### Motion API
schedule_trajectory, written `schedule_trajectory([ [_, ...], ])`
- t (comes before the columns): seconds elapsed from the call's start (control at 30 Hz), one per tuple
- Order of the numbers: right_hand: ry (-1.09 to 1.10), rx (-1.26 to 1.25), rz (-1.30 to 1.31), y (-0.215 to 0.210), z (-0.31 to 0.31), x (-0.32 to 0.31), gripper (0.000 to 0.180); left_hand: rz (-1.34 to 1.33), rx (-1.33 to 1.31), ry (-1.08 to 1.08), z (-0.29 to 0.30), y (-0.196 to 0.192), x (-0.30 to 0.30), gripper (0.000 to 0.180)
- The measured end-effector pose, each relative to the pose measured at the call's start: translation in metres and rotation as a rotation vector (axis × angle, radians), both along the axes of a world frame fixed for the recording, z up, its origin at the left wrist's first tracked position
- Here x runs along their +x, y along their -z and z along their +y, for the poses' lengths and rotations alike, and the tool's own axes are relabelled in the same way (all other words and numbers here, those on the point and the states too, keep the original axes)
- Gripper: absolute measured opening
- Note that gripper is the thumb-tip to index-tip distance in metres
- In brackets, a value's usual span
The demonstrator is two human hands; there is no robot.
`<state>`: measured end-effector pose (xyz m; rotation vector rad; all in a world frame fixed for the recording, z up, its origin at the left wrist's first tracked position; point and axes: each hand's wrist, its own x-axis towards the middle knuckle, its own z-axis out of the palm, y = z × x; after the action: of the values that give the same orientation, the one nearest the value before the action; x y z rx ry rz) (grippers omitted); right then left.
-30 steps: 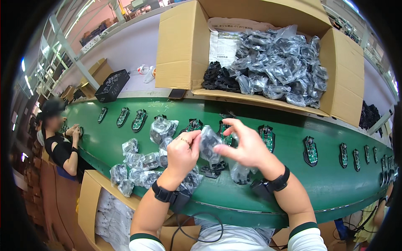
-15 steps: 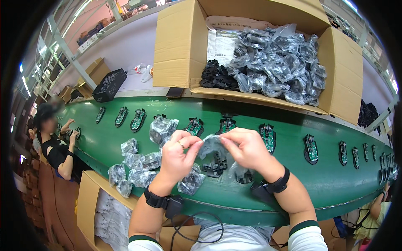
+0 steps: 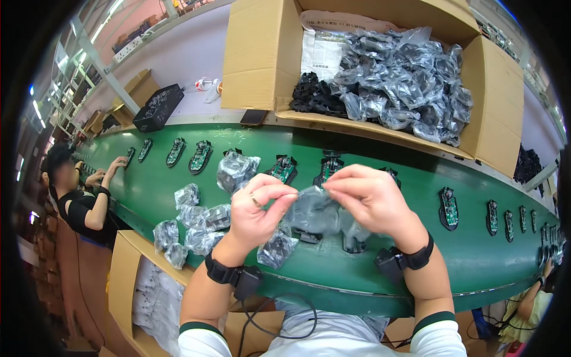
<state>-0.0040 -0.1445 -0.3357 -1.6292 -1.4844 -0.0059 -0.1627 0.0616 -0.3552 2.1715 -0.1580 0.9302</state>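
Note:
A clear plastic bag [image 3: 314, 213] is stretched between my two hands above the green belt. My left hand [image 3: 257, 213] pinches one top edge of it between thumb and fingers. The other edge is gripped by the fingertips of my right hand [image 3: 373, 199]. Below the bag, partly hidden by it, lies a black plastic part [image 3: 308, 237]. A second black part [image 3: 354, 243] sits half under clear film by my right hand. Close to my left wrist rests a bagged black part [image 3: 277, 249].
Several wrapped parts [image 3: 202, 219] are grouped on the left of the green belt [image 3: 410, 268]. Mouse-shaped circuit assemblies [image 3: 448, 208] form a line along it. A large carton [image 3: 253, 56] of bagged parts stands behind; another carton [image 3: 128, 268] is lower left. A co-worker [image 3: 83, 205] is at far left.
My right hand has shifted right and up, widening the gap between my hands and spreading the bag. The co-worker's arm now reaches onto the belt toward an assembly.

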Motion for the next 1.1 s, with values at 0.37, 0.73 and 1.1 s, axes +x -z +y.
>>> schedule_trajectory([
  [0.37,-0.019,0.082,0.083,-0.004,-0.006,0.002,0.017,-0.034,0.035,-0.002,0.002,0.004,-0.003,0.012],
  [0.73,-0.112,0.226,0.166,-0.007,-0.010,-0.005,0.015,-0.187,0.198,-0.083,-0.006,0.003,0.000,0.018],
  [1.1,0.094,0.246,0.449,-0.014,-0.063,0.017,0.018,0.249,0.349,0.166,-0.016,0.018,0.003,0.088],
])
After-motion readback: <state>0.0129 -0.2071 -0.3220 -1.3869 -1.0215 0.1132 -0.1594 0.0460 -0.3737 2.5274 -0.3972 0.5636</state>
